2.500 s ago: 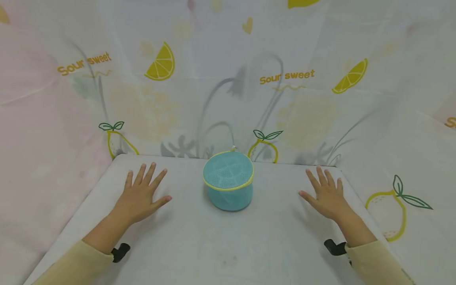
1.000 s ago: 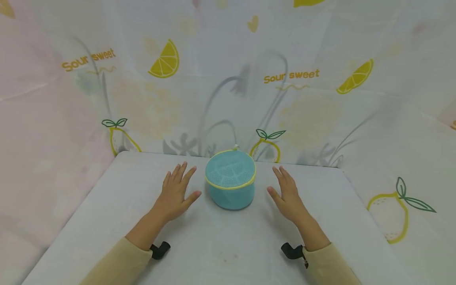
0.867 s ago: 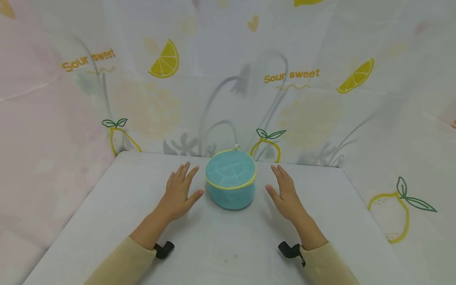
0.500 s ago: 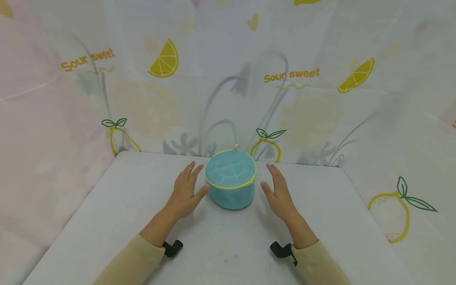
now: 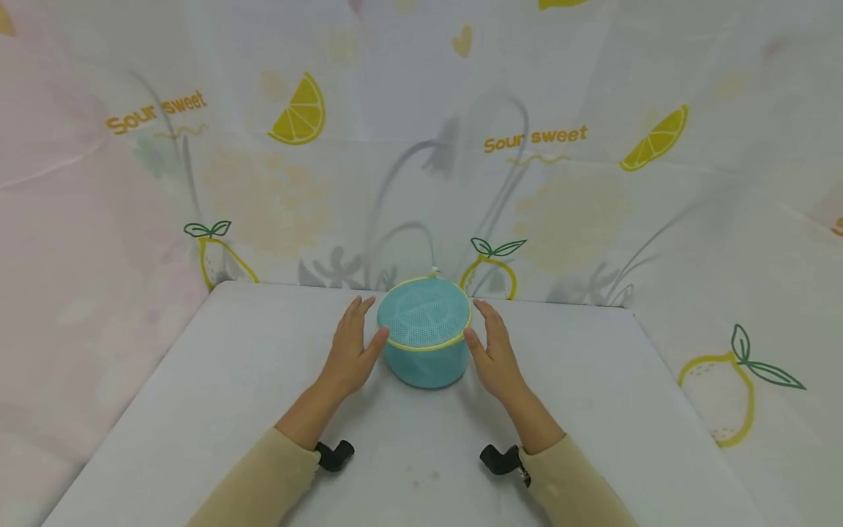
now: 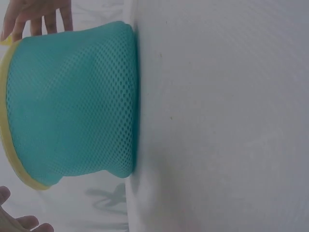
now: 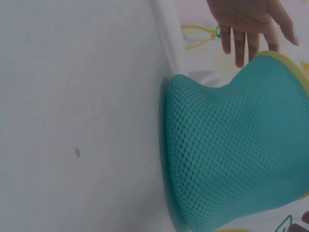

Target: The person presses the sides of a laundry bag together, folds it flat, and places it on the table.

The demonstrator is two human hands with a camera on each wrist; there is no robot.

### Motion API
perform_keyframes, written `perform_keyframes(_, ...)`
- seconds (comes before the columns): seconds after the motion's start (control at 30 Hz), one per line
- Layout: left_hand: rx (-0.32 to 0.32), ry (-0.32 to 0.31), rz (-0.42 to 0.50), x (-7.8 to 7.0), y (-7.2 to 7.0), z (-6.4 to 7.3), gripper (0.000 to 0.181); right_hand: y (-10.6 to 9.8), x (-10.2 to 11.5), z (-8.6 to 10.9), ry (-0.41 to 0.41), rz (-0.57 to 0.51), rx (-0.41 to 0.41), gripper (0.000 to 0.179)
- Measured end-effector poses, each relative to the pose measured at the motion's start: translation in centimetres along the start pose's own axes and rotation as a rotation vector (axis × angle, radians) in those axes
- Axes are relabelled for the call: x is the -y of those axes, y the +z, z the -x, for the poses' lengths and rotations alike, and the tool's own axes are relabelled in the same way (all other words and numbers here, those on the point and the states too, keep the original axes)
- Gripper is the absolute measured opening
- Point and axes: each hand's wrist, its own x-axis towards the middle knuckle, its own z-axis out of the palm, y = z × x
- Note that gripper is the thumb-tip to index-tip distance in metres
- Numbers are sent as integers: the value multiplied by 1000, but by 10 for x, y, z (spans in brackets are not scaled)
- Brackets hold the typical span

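A round turquoise mesh laundry bag (image 5: pixel 426 366) with yellow trim stands upright on the white table, its mesh top facing up. My left hand (image 5: pixel 350 357) is raised at the bag's left side, thumb near the rim and fingers fairly straight. On the opposite side my right hand (image 5: pixel 495 360) faces it with fingers extended. In the left wrist view a gap shows between the left fingertips (image 6: pixel 28 222) and the bag (image 6: pixel 72 101). The right wrist view shows the dented mesh wall (image 7: pixel 231 145); whether the right hand touches the bag, I cannot tell.
The white table (image 5: pixel 421 446) has small specks near the front. Behind it hangs a pale cloth (image 5: pixel 408 95) printed with lemons, lettering and grey plant shapes. A black wrist-worn piece (image 5: pixel 337 455) pokes from the left sleeve, and a similar black piece (image 5: pixel 500 460) from the right.
Both hands have moved inward from the table's sides to close beside the laundry bag, their fingers less spread. The bag has stayed in place on the table.
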Motion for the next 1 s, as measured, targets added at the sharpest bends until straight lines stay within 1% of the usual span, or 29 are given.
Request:
perform_keyframes(0.07,2,-16,30,0,2,-1,67,3,3,-2,15,-21,1,55)
perform_keyframes(0.23,31,-56,112,-1,6,-2,67,9,7,-6,59,-67,6,55)
perform_keyframes(0.37,50,-69,143,-1,11,-5,67,13,8,-9,95,-83,10,55)
perform_keyframes(0.53,59,-100,187,-5,14,-6,68,16,7,-10,138,-100,24,57)
perform_keyframes(0.73,88,-134,265,-9,16,-7,69,18,6,-12,140,-115,30,56)
perform_keyframes(1.0,102,-168,312,-10,23,-7,70,19,6,-14,135,-153,30,56)
